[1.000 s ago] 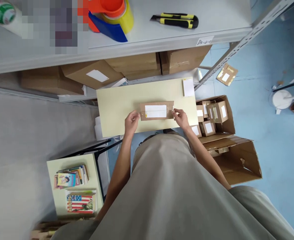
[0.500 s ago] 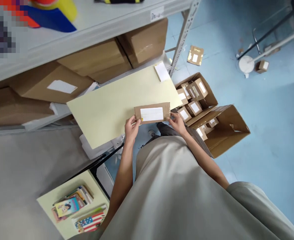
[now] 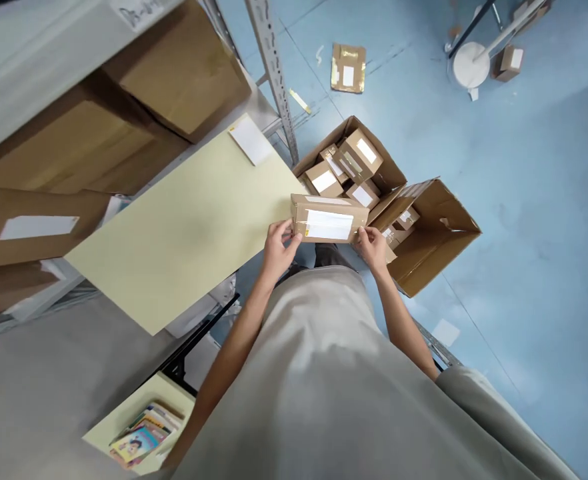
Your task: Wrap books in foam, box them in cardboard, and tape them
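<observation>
Both hands, the left hand (image 3: pixel 280 245) and right hand (image 3: pixel 373 243), pinch the ends of a small parcel (image 3: pixel 329 220) in mid-air, past the table (image 3: pixel 184 227) edge above the open carton (image 3: pixel 424 233); such a light fingertip hold risks letting it slip.

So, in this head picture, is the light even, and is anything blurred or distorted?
Head view: soft, even light; the long brown cardboard parcel between both hands is sharp; faint sheen on the blue floor; the grey metal shelf post leans with wide-angle distortion; the near beige clothing looks soft.

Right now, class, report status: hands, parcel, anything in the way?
Left hand and right hand grip the flat brown cardboard parcel by its ends. Open carton of small boxes lies beyond.
</observation>
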Available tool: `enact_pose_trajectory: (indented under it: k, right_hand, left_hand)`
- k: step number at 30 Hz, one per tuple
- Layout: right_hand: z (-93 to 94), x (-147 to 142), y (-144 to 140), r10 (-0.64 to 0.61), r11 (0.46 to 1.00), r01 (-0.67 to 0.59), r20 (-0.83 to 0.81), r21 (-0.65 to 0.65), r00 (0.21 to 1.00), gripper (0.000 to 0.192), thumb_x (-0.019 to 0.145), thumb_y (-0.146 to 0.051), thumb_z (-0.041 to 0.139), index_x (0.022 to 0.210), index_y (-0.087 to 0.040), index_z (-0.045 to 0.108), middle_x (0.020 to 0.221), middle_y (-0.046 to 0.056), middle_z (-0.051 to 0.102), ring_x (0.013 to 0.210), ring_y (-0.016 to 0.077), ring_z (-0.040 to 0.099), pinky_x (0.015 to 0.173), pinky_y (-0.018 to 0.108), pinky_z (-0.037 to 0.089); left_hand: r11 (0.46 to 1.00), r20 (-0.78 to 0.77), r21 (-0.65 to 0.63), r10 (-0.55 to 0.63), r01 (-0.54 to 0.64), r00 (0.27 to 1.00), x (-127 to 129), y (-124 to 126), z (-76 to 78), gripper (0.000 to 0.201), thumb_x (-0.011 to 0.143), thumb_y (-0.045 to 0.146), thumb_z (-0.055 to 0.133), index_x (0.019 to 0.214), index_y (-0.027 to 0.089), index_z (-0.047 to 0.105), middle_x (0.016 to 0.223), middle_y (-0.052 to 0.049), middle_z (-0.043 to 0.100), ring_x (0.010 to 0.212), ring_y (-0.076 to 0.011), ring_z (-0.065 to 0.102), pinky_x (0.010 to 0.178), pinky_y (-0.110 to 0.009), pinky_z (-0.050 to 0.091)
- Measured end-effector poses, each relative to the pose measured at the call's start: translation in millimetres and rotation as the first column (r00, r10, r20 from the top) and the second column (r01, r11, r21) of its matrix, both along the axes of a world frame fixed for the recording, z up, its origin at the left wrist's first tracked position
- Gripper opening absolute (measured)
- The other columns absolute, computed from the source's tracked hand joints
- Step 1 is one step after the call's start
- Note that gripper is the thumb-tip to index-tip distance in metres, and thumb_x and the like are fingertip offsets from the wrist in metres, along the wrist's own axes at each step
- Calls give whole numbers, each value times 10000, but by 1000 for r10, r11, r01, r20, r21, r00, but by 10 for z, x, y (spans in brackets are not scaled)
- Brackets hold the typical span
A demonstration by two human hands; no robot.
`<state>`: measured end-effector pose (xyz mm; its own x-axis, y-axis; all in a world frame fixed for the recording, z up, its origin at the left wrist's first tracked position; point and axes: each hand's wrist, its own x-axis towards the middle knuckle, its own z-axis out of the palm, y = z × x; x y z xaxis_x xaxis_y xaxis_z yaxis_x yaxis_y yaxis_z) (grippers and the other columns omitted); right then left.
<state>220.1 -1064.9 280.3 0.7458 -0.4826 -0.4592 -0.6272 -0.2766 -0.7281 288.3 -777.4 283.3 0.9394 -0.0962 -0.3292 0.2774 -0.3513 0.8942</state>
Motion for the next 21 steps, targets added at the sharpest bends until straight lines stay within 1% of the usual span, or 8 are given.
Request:
enact_pose_trajectory:
  k: [3,6,9,13,15,17,19,21]
  right_hand:
    - [-122,64,-469,-61,998,59,-95,-21,994,788,987,-831,510,1182,-108,754,1112,199,835,781,259,801,785,390,649]
    - [-236,151,-819,-88,996,83,-191,-37,978,862,961,-898,495,1182,-107,758,1089,214,842,815,285,827,788,395,654]
    - [-361,250,-995,-111,994,109,-229,-24,967,879,920,-948,512,1126,-130,758,1048,206,848,825,307,838,804,410,659]
    - [-507,330,-1107,-126,990,138,-240,33,962,796,909,-953,529,993,-189,735,1009,187,854,851,331,836,815,418,652]
    - [-551,354,-1213,-122,991,132,-250,25,960,745,938,-911,527,984,-199,739,981,173,853,885,342,832,843,421,644]
    - [-585,400,-1387,-105,994,101,-283,-28,953,712,972,-867,508,1007,-199,753,960,163,849,925,352,819,872,425,634]
    - [-619,487,-1616,-69,993,35,-320,-111,945,688,1003,-826,488,1036,-196,763,972,167,841,984,361,794,905,437,624]
    - [-660,614,-1866,-27,979,-42,-334,-198,942,660,1026,-783,486,1072,-187,767,1020,188,825,1062,375,759,946,457,615]
  left_hand:
    - [992,-26,16,-125,126,992,290,-610,-148,512,955,272,807,1462,245,744,1426,-123,659,1259,-266,739,1145,-402,643]
    - [962,-85,97,-247,255,965,591,-1120,-341,521,934,237,813,1449,214,739,1392,-145,674,1302,-312,714,1193,-444,607]
    - [889,-168,237,-358,390,918,873,-1458,-488,504,938,228,801,1433,166,732,1393,-183,675,1387,-373,670,1267,-490,539]
    - [776,-277,343,-456,530,846,1181,-1718,-573,471,975,247,764,1430,133,721,1426,-203,674,1426,-382,651,1285,-472,501]
    - [736,-327,337,-493,587,806,1290,-1835,-597,441,978,263,767,1395,123,739,1427,-208,688,1386,-372,677,1245,-448,521]
    - [720,-382,295,-514,629,768,1356,-1975,-624,381,967,281,786,1314,124,778,1379,-201,732,1307,-355,718,1172,-414,554]
    - [730,-456,223,-508,646,731,1367,-2141,-653,299,941,296,821,1193,135,820,1265,-183,795,1220,-343,751,1082,-378,580]
    - [766,-528,136,-481,628,700,1319,-2323,-672,229,912,304,853,1082,150,843,1142,-161,840,1165,-345,770,1012,-360,594]
